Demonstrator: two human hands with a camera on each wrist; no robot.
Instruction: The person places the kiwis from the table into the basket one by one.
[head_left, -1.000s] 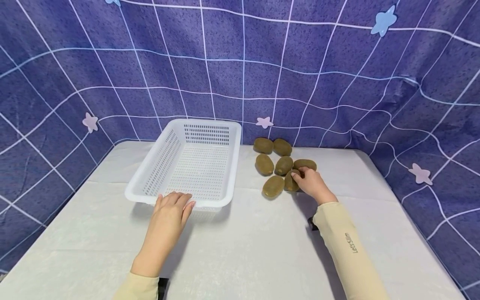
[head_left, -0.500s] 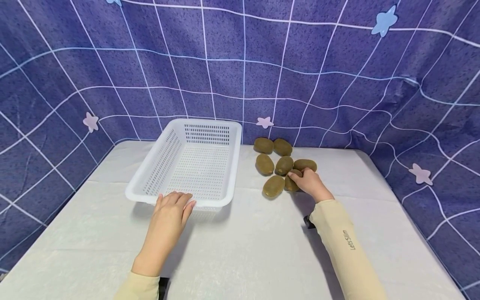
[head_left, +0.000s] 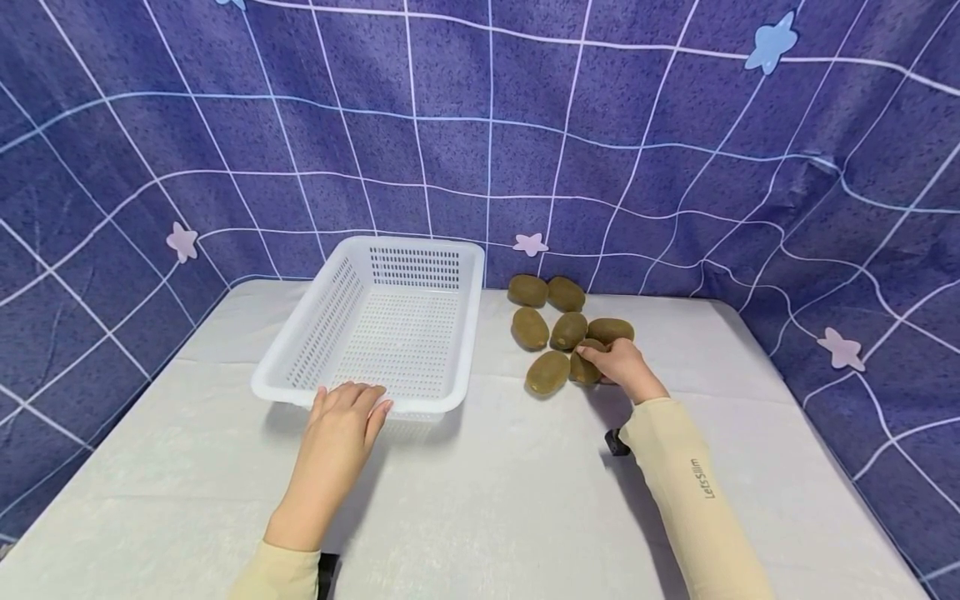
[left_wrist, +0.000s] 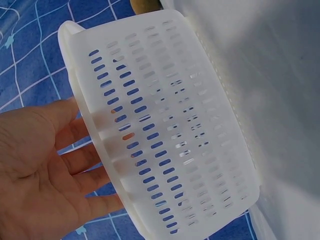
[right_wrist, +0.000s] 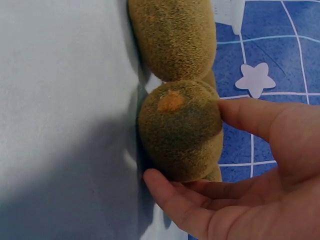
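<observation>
My left hand rests on the near rim of a white plastic basket, its fingers laid over the edge. In the left wrist view the fingers pass behind the rim of the slotted basket wall. At the right, my right hand holds a brown fuzzy kiwi at the near side of a cluster. The right wrist view shows this kiwi with the thumb on one side and fingers on the other. Another kiwi lies against it.
Several other kiwis lie close by, among them a kiwi just left of the held one and a kiwi behind it. A white cloth covers the table. Behind hangs a blue gridded curtain with star shapes.
My right hand has shifted slightly around the kiwi, its thumb moving a little left and the wrist drawing in. The kiwi stays in place. The left hand and basket hold still.
</observation>
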